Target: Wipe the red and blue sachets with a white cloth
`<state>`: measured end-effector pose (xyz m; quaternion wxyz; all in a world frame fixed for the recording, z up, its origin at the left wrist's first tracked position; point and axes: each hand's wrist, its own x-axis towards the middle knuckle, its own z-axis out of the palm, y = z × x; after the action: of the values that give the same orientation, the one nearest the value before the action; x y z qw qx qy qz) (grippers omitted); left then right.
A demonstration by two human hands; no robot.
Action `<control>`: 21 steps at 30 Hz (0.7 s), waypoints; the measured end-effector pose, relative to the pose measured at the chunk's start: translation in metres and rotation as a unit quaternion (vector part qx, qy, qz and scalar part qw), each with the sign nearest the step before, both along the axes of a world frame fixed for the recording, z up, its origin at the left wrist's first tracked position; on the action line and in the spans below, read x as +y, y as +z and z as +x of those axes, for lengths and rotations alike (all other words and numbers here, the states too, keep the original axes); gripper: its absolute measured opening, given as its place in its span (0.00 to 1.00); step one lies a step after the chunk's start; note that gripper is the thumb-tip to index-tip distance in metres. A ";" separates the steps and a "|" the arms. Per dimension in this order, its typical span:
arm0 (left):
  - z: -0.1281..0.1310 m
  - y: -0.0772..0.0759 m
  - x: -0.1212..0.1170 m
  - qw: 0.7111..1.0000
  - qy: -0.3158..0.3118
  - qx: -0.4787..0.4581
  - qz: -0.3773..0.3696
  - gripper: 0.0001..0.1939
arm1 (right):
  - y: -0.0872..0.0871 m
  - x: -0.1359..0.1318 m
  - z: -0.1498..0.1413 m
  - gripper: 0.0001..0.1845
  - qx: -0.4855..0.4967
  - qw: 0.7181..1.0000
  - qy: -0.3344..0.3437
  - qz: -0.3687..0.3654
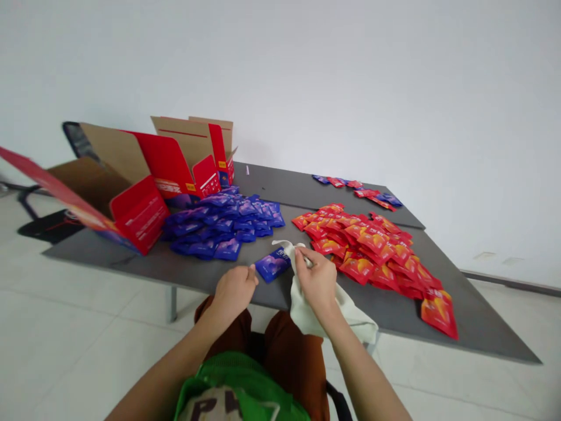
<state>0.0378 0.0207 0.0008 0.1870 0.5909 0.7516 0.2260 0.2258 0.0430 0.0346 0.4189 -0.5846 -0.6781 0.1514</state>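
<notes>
A single blue packet (270, 265) lies at the table's near edge between my two hands. My left hand (235, 289) is closed, pinching the packet's left corner between thumb and fingers. Bunched in my right hand (316, 278) is a pale, whitish cloth (307, 310). Part of the cloth covers the packet's right end, and the rest hangs over the table edge. Behind my left hand spreads a heap of blue packets (228, 225). A heap of red-orange packets (368, 245) sits to the right of the cloth.
Open red cardboard boxes (144, 216) stand along the table's left side. One red packet (439, 313) lies apart near the front right edge. A row of red and blue packets (357, 190) rests at the back of the grey table (280, 178), by the wall.
</notes>
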 end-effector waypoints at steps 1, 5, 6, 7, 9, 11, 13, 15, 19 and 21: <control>0.001 0.000 -0.004 0.999 0.006 0.043 0.024 0.23 | -0.004 0.000 -0.005 0.18 -0.021 0.999 0.024 0.008; 0.006 -0.010 -0.016 0.966 -0.030 0.132 0.219 0.18 | -0.019 -0.003 -0.026 0.14 -0.130 0.986 0.102 0.010; 0.007 -0.014 -0.018 0.958 -0.063 0.140 0.241 0.18 | -0.022 -0.003 -0.030 0.14 -0.159 0.981 0.111 -0.001; 0.008 -0.017 -0.019 0.954 -0.092 0.148 0.244 0.18 | -0.025 -0.002 -0.033 0.14 -0.188 0.975 0.116 -0.013; 0.008 -0.023 -0.019 0.953 -0.126 0.162 0.221 0.17 | -0.030 0.003 -0.039 0.15 -0.235 0.965 0.110 -0.038; 0.010 -0.026 -0.018 0.955 -0.132 0.173 0.203 0.19 | -0.032 0.013 -0.042 0.15 -0.263 0.960 0.082 -0.057; 0.013 -0.027 -0.017 0.954 -0.124 0.185 0.199 0.21 | -0.030 0.029 -0.042 0.17 -0.274 0.958 0.037 -0.074; 0.016 -0.027 -0.017 0.954 -0.110 0.198 0.197 0.21 | -0.023 0.046 -0.039 0.17 -0.280 0.955 -0.003 -0.102; 0.021 -0.026 -0.020 0.951 -0.100 0.221 0.193 0.21 | -0.002 0.059 -0.026 0.17 -0.290 0.947 -0.014 -0.138; 0.021 -0.026 -0.022 0.948 -0.101 0.226 0.199 0.21 | 0.006 0.049 -0.025 0.17 -0.297 0.948 0.017 -0.110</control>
<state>0.0586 -0.0012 -0.0254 -0.0872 0.7246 0.6502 0.2112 0.2006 0.0918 0.0401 0.1290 -0.6336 -0.7611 0.0514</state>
